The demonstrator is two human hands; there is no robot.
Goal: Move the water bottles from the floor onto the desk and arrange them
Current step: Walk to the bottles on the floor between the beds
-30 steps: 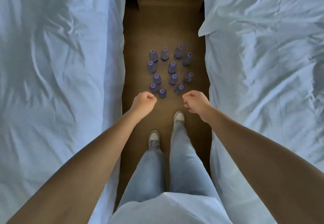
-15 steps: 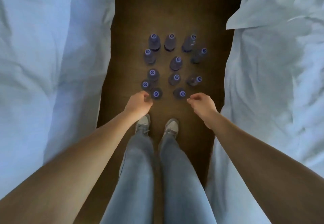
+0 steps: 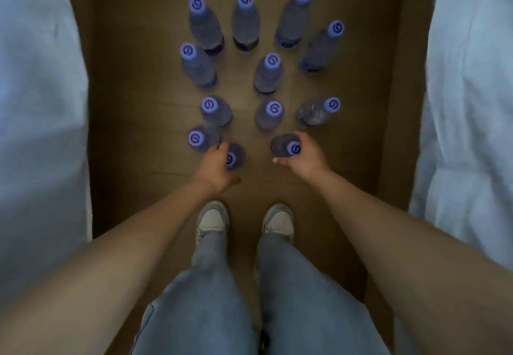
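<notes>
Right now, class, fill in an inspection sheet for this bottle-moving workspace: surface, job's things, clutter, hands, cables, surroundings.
Surface: brown floor, a strip between two beds.
Job's things: twelve water bottles with purple caps, upright on the floor; the desk is not in view.
Clutter: nothing seen.
Hands: left hand grips the near-left bottle; right hand grips the near-right bottle.
Cables: nothing seen.
Surroundings: white bedding on both sides; the person's shoes behind the bottles.
</notes>
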